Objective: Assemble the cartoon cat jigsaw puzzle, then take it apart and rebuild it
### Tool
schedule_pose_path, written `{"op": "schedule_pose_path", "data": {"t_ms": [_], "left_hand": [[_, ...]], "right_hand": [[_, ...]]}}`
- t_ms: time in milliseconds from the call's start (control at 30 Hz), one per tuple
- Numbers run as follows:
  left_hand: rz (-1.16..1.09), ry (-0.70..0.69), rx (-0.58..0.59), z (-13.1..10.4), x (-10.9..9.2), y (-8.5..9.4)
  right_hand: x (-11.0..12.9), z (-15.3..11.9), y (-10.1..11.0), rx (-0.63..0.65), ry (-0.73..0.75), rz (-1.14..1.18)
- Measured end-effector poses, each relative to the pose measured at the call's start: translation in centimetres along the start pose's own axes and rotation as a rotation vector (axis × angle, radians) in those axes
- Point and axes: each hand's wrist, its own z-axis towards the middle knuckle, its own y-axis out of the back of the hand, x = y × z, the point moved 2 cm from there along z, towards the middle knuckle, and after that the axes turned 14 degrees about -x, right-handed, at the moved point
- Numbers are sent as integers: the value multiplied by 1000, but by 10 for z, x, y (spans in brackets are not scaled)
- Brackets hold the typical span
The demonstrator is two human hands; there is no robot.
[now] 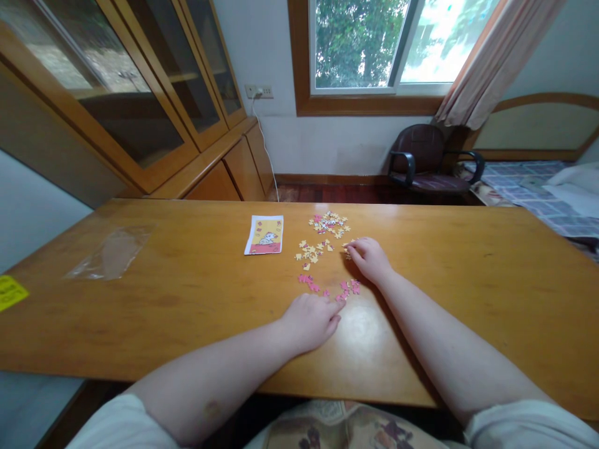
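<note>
Small puzzle pieces lie in groups on the wooden table. Several pink pieces point(309, 282) form a loose arc near me, with more pink pieces point(350, 288) to its right. Beyond them are yellow pieces point(311, 251) and a mixed pile point(329, 222). My left hand point(311, 321) rests below the pink pieces, its index finger extended to the right and touching one. My right hand point(369, 259) is at the right side of the yellow pieces, thumb and fingertips pressed together; what they hold, if anything, is too small to name.
A picture card point(264, 235) lies left of the pieces on the table point(196, 305). Clear plastic bags point(112, 252) and a yellow label point(12, 292) are farther left. An armchair point(428, 159) stands beyond the far edge.
</note>
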Motion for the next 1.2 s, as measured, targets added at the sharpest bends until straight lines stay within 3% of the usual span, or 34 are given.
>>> {"op": "schedule_pose_path", "data": {"t_ms": [167,400,733,1033,1200], "left_hand": [[-8,0,7,1,0,4],[-99,38,-118,5,6,3],[-115,53,-54,12,14,-7],[-120,87,-102,12,17,4],[-102,66,-67,11,20,6]], "right_hand": [[0,0,0,-15,13,10],[0,0,0,-30,4,14],[-2,0,-1,-32,10,20],[-2,0,0,-37,3,21],[-2,-1,-1,-42,-4,28]]}}
